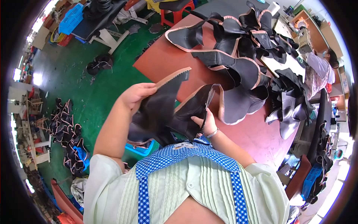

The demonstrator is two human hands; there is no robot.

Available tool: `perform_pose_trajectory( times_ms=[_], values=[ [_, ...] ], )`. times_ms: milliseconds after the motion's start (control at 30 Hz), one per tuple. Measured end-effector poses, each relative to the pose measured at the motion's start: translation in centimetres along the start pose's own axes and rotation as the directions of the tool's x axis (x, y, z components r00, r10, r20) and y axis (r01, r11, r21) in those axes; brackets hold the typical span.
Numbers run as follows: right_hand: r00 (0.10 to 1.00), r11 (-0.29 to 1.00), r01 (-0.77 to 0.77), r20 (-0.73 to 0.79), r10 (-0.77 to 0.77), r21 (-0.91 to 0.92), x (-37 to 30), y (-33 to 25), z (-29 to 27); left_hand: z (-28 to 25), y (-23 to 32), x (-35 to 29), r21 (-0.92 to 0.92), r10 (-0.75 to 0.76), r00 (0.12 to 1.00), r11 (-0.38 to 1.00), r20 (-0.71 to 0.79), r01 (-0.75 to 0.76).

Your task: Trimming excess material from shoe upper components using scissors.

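My left hand (137, 96) is closed on the upper edge of a black leather shoe upper (160, 104), which has a tan zigzag border and hangs in front of my apron. My right hand (209, 123), with a bracelet at the wrist, is closed around a slim dark tool with shiny blades, which looks like a pair of scissors (211, 98). Its blades point up beside the tan border at the right side of the black leather. Part of the right fingers is hidden behind the leather.
A red-brown table (246, 140) carries several black leather uppers (242, 71). More black pieces (287, 100) are heaped at its right. A co-worker (320, 71) sits by a sewing machine (304, 40). A blue basket (140, 148) stands below my left arm; bundled pieces (67, 127) lie on the green floor.
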State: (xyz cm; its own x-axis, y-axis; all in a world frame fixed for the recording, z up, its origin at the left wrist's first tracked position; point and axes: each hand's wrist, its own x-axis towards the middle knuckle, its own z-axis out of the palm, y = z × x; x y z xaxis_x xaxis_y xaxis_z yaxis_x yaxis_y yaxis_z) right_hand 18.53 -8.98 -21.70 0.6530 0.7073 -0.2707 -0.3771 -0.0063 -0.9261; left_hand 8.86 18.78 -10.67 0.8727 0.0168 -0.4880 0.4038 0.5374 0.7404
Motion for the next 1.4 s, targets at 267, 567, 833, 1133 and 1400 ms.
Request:
perform_pose_trajectory(
  times_ms=[267, 567, 833, 1133, 1400],
  values=[
    [0.971, 0.960, 0.093, -0.191, -0.147, -0.265, -1.1, 3.5, -1.2, 0.4, 2.6, -4.5, 0.078, 0.134, 0.991, 0.988, -0.026, -0.132],
    [0.976, 0.998, -0.016, 0.214, 0.029, -0.060, -2.7, 1.4, 0.4, -0.1, -10.9, 9.7, 0.016, -0.362, 0.928, 0.932, 0.086, 0.362],
    [0.728, 0.605, -0.679, 0.269, 0.631, 0.416, -4.4, 1.2, -7.7, -0.5, -8.7, 8.2, 0.176, -0.219, 0.973, 0.957, -0.074, 0.229],
    [0.564, 0.397, -0.817, 0.431, 0.704, 0.419, -0.5, 1.5, -6.6, 0.9, -6.9, 6.2, 0.348, -0.261, 0.963, 0.899, -0.064, 0.267],
    [0.762, 0.758, -0.642, -0.008, 0.647, 0.119, 0.5, -1.2, -6.5, 0.5, -6.7, 4.7, 0.483, -0.205, 0.974, 0.847, -0.093, 0.224]
  ],
)
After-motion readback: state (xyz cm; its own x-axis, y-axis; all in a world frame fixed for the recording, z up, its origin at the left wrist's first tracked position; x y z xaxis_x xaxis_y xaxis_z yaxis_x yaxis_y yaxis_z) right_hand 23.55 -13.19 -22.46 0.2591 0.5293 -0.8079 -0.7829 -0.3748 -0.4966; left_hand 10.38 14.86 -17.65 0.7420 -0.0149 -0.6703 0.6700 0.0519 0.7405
